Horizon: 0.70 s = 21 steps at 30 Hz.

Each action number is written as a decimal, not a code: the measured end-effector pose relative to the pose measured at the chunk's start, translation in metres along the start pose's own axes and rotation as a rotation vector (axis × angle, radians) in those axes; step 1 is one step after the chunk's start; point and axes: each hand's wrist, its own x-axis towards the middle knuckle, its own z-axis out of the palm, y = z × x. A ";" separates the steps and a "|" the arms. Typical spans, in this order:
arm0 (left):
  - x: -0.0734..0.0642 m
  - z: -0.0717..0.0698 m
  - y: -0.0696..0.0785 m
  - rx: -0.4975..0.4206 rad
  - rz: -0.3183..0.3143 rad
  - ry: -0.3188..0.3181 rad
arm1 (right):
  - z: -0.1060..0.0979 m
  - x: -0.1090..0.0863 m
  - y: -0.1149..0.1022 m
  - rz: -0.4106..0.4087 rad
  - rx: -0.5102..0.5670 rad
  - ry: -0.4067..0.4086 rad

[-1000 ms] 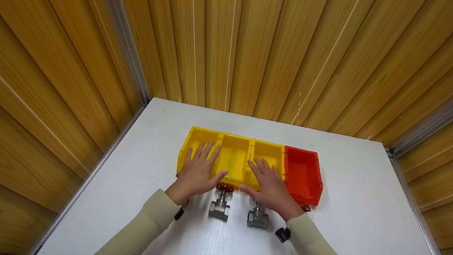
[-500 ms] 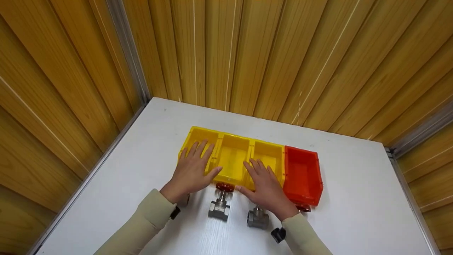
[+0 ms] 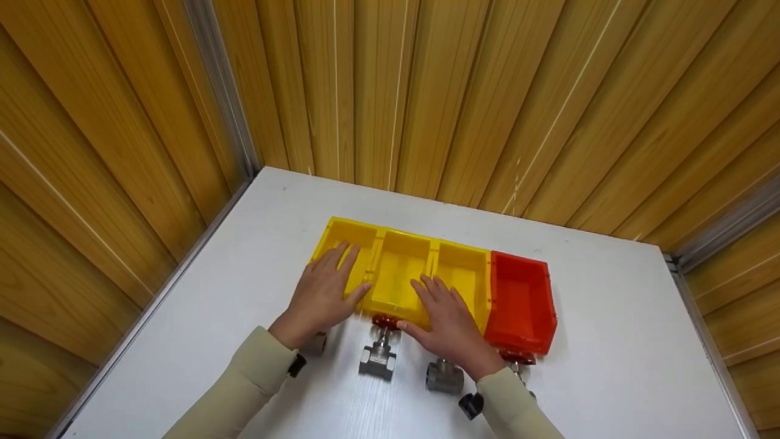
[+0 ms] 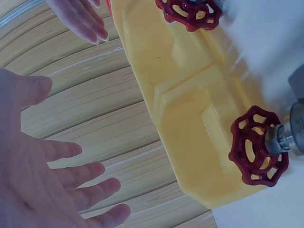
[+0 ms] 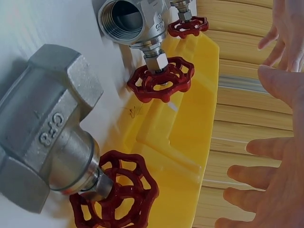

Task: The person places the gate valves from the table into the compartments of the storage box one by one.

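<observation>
My left hand [image 3: 320,296] hovers over the leftmost yellow bin [image 3: 356,231], fingers spread and holding nothing. Over the front of the third yellow bin [image 3: 466,259] is my right hand [image 3: 452,323], likewise spread with nothing held. In the wrist views, both the left palm [image 4: 52,180] and the right palm [image 5: 280,175] stand apart from the bins. Several metal gate valves with red handwheels lie along the bins' front, among them a middle valve [image 3: 378,361] and another valve [image 3: 445,377] partly under the right hand. The left hand and right sleeve partly cover the outer ones.
A middle yellow bin [image 3: 402,268] and a red bin [image 3: 521,299] complete the joined row on the white table [image 3: 615,317]. Wood-patterned walls [image 3: 426,97] close off the back and sides. A black wrist strap piece [image 3: 471,405] hangs below the right wrist.
Both hands have drifted a little to the left, still spread. More of the valve by the right sleeve now shows. Bins and valves stay in place.
</observation>
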 end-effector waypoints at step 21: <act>-0.003 0.001 -0.016 -0.007 -0.047 0.019 | 0.012 0.006 -0.007 -0.042 0.020 -0.035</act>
